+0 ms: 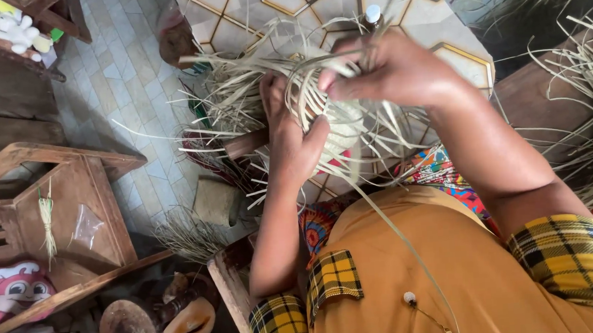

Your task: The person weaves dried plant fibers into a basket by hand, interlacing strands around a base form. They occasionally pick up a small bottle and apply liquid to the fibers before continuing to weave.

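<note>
A half-woven piece of pale straw point(338, 126), with many loose strands fanning out, is held up in front of my chest. My left hand point(294, 136) grips it from the left side, thumb pressed against the woven part. My right hand point(393, 68) comes in from above on the right, fingers pinching a bent straw strand point(304, 66) over the top of the piece. One long strand point(396, 229) trails down across my orange shirt.
A wooden chair point(58, 201) stands at the left with a stuffed toy point(6, 290) beside it. More loose straw point(586, 87) lies at the right. A small straw bundle point(187, 235) lies on the tiled floor point(123, 74). A wooden stool point(131, 327) sits bottom left.
</note>
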